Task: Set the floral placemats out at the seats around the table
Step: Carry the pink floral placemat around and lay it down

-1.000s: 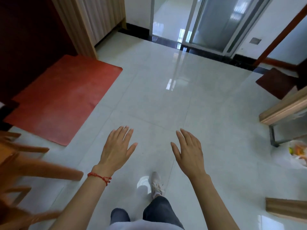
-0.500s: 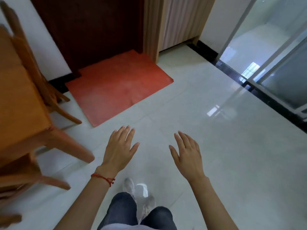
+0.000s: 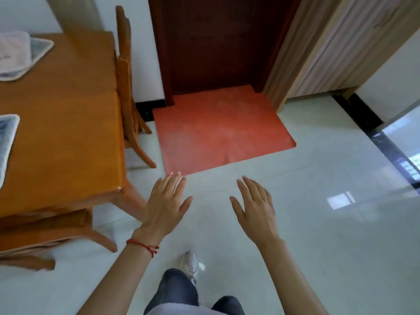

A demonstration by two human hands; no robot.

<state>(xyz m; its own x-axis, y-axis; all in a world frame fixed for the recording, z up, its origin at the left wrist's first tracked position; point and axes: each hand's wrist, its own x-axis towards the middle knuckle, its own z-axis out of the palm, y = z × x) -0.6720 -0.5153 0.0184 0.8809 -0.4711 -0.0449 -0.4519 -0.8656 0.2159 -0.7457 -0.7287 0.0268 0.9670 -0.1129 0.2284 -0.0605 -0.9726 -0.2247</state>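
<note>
From the head camera we look down at a shiny white tile floor (image 3: pixel 318 223). A wooden desk (image 3: pixel 68 137) stands at the left. Two placemats lie on it. One placemat (image 3: pixel 20 55) sits at the far left corner with a pale cloth on top of it. The other placemat (image 3: pixel 6 142) peeks in from the left edge, nearer to us. A wooden chair (image 3: pixel 127 92) is pushed in at the desk's far side, and another chair (image 3: pixel 56 233) sits under the near edge.

Past the chair, a red floor mat (image 3: pixel 222 133) lies in front of a dark brown door (image 3: pixel 216 42).

Our left hand (image 3: pixel 166 205) and right hand (image 3: pixel 256 208) float above the floor, well apart from the desk. The fingers (image 3: pixel 172 180) on both are straight and spread a little, holding nothing. A red string (image 3: pixel 143 245) goes around the left wrist. Below, we see dark trousers and one pale shoe (image 3: pixel 189 264).
</note>
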